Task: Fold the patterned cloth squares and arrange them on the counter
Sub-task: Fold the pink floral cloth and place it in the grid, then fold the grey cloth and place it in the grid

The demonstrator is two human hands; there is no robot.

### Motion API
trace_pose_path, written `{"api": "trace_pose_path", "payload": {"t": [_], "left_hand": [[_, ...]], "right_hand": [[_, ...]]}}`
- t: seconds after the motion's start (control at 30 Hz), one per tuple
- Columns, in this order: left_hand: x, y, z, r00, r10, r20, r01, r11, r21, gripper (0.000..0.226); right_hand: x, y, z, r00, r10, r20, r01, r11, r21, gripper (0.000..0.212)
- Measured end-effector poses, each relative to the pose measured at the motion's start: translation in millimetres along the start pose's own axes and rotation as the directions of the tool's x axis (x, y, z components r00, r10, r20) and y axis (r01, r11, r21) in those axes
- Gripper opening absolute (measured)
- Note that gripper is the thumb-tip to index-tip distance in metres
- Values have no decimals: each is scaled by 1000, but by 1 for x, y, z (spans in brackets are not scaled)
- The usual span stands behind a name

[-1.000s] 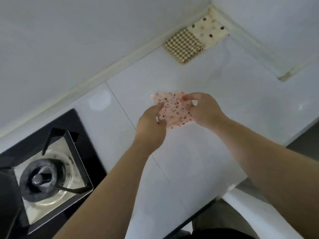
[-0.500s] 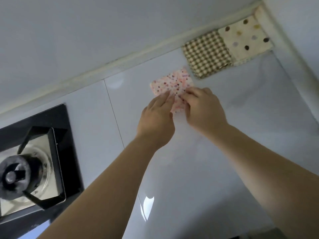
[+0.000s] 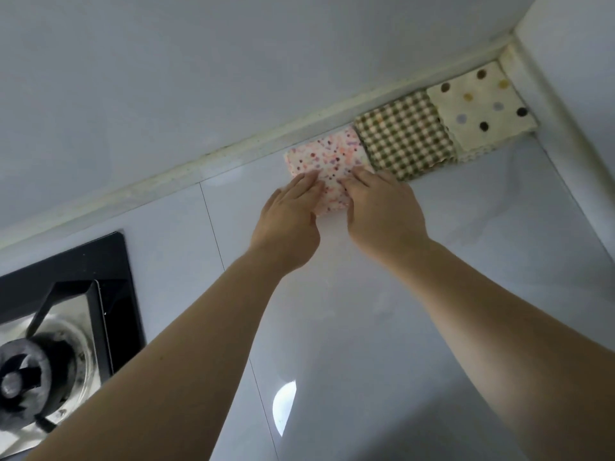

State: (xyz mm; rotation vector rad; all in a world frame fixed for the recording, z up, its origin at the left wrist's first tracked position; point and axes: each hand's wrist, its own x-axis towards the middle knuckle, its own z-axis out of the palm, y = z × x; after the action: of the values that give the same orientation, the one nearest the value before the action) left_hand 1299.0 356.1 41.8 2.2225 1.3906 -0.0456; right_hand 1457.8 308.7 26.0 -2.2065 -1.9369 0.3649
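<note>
A folded pink speckled cloth square [image 3: 327, 154] lies flat on the white counter [image 3: 366, 327] at the back wall. Its right edge touches a folded green checked cloth [image 3: 404, 134]. A cream polka-dot cloth [image 3: 479, 108] sits beyond that one, in the corner, so the three form a row along the wall. My left hand [image 3: 286, 221] rests with straight fingers on the speckled cloth's near left part. My right hand [image 3: 382, 211] presses its near right part the same way. Both hands hide the cloth's near edge.
A black gas stove [image 3: 66, 311] with a burner takes up the left of the counter. White walls meet in the corner at the far right. A tile seam runs down the counter left of my left arm.
Both hands carried the speckled cloth away from me to the back wall and set it down beside the checked cloth. The fingers now lie flat on top of it.
</note>
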Motion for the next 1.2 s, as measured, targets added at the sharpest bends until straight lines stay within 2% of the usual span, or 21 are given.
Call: {"api": "trace_pose_path", "payload": {"t": [0.27,0.53,0.67,0.87,0.97,1.1,1.2], "left_hand": [[15,5,-9,999,-35,14,36,999,-34,60],[-50,12,-19,974,-157,-164,116,965,-235,53],[-116,10,-21,955,-221,-199,138,922,-362,45],[-235,-42,-21,892,-413,-184,267,809,-523,36],[-300,-85,-28,836,-487,-251,274,769,-578,31],[-395,-146,-45,756,-557,-343,267,741,-616,25],[-476,-194,-54,713,-572,-405,232,738,-633,23]], "right_hand": [[13,-1,-1,998,0,60,-2,1000,25,49],[-32,-13,-19,993,24,-118,-7,990,143,32],[-78,-44,-16,981,100,-168,-48,957,286,31],[-147,-146,13,997,39,-65,-8,909,416,26],[-180,-213,27,998,-46,-45,61,893,446,22],[-223,-313,38,988,-139,-64,153,865,477,20],[-269,-392,44,969,-196,-151,245,841,482,20]]}}
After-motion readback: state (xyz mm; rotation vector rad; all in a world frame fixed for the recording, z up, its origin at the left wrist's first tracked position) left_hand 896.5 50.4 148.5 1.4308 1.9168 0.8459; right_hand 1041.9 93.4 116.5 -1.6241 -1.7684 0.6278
